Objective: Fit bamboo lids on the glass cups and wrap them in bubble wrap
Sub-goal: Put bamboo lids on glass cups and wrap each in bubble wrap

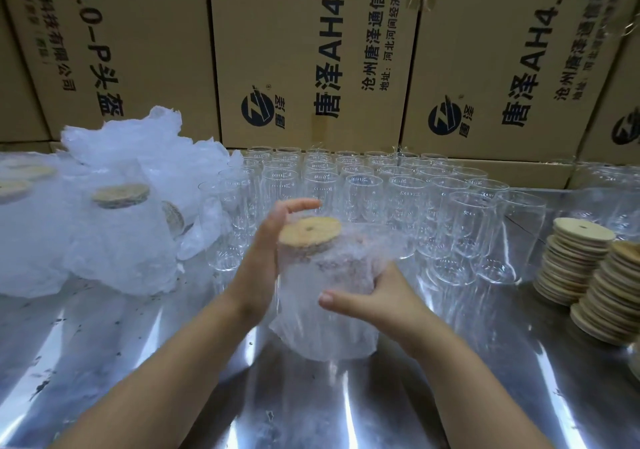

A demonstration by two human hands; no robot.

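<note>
**A:** Where is the cup we are wrapping?

**B:** The cup is between both our hands, over the middle of the steel worktop. Its bamboo lid is on. Bubble wrap surrounds the glass and trails loose below the base. We cannot tell whether that loose end touches the worktop.

**A:** How do our hands sit?

**B:** Our left hand lies along the cup's left side, palm on the wrap, fingers curving round behind the lid. Our right hand grips the lower right of the wrap, thumb across the front.

**A:** Which way does it run?

**B:** Roughly upright, lid end uppermost, leaning slightly left. The loose wrap is at the bottom, nearest our right hand, so we judge that hand better placed to tuck it.

**A:** What surrounds it?

**B:** Bare glasses stand in rows toward the far edge. Lid stacks sit at the right edge, and wrapped cups are heaped toward the left edge.
</note>
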